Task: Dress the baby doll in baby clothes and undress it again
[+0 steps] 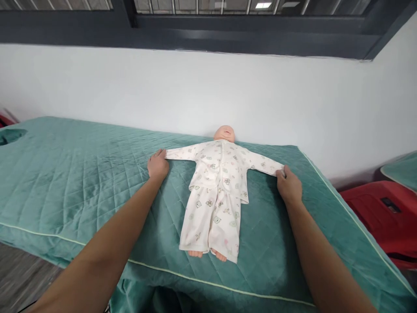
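Note:
A baby doll (224, 132) lies on its back on a green quilted bed cover (81, 174), dressed in a white printed sleepsuit (216, 187) with both sleeves stretched out sideways. My left hand (158, 165) is closed on the end of the doll's sleeve on the left. My right hand (288, 184) pinches the cuff of the sleeve on the right. The doll's bare feet poke out of the trouser legs near the front.
The bed stands against a white wall (293, 100) under a dark window frame. A face hole (11, 135) is in the cover at far left. Red seats (381, 213) stand to the right of the bed.

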Action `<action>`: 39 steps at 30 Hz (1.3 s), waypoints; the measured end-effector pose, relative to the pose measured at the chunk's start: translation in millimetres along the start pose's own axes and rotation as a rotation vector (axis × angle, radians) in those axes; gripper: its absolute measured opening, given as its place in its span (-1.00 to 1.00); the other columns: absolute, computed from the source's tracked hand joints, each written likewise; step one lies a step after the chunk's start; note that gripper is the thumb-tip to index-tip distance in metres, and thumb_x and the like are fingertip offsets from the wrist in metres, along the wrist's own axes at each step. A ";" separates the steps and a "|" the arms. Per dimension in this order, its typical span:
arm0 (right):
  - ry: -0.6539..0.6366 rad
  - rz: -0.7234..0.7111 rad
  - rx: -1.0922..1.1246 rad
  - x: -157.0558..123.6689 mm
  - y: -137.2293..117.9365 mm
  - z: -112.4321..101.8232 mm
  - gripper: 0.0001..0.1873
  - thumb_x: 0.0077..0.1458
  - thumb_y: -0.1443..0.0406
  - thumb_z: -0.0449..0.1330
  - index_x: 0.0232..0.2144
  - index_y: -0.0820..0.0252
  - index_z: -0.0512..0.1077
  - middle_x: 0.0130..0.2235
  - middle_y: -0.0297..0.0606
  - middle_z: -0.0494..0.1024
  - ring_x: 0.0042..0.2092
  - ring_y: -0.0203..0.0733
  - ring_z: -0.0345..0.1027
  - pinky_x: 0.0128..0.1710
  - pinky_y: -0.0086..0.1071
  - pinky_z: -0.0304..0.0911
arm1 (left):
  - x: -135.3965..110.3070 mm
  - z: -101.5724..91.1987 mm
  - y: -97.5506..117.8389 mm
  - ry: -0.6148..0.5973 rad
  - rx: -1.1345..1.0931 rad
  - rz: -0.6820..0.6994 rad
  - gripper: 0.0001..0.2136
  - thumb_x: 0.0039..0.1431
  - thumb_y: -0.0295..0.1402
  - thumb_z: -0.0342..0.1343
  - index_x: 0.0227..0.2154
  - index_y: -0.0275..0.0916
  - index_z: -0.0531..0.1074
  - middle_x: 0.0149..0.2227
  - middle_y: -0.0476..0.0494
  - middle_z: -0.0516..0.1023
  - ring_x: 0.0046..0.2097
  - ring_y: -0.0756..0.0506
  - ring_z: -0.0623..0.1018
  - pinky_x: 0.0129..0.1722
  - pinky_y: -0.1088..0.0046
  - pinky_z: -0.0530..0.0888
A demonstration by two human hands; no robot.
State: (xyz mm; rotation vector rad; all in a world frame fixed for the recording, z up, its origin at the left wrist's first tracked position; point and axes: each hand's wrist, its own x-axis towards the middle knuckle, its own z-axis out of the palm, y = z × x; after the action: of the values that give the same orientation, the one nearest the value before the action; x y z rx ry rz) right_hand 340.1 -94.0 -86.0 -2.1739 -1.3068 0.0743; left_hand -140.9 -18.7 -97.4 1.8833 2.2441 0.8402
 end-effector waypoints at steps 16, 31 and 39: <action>0.087 -0.363 0.202 -97.1 -20.3 3.5 -0.42 0.23 0.17 0.09 0.22 0.38 0.32 0.34 0.20 0.25 0.37 0.18 0.11 0.33 0.10 0.08 | -119.5 -14.7 31.8 -0.012 -0.457 0.368 -0.65 0.20 -0.46 0.03 0.05 -0.21 0.42 0.08 -0.21 0.51 -0.02 -0.11 0.57 0.00 0.33 0.54; -0.018 -0.925 0.342 -174.9 -119.9 -20.6 -0.70 0.29 0.37 0.11 0.05 0.09 0.38 0.16 -0.11 0.43 0.23 -0.01 0.25 0.20 -0.07 0.23 | -142.5 -17.3 61.0 0.097 0.055 0.533 -0.82 0.40 -0.32 -0.04 -0.19 -0.22 0.45 -0.22 -0.18 0.61 -0.21 -0.20 0.58 -0.20 0.25 0.40; -0.096 -1.065 -0.144 -160.0 -177.1 -14.8 -0.81 0.24 0.45 0.07 -0.26 0.15 0.47 -0.21 -0.18 0.52 -0.14 -0.03 0.31 0.00 -0.08 0.16 | -149.1 -23.2 53.4 0.134 0.021 0.627 -0.80 0.39 -0.32 -0.07 -0.27 -0.20 0.44 -0.31 -0.14 0.59 -0.27 -0.16 0.55 -0.23 0.31 0.38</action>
State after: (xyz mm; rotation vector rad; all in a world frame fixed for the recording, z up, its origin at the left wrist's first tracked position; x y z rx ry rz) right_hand 123.2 -172.1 -22.2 -1.3246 -2.3938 -0.3467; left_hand -68.4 -161.4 -93.5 2.6606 1.7190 1.0333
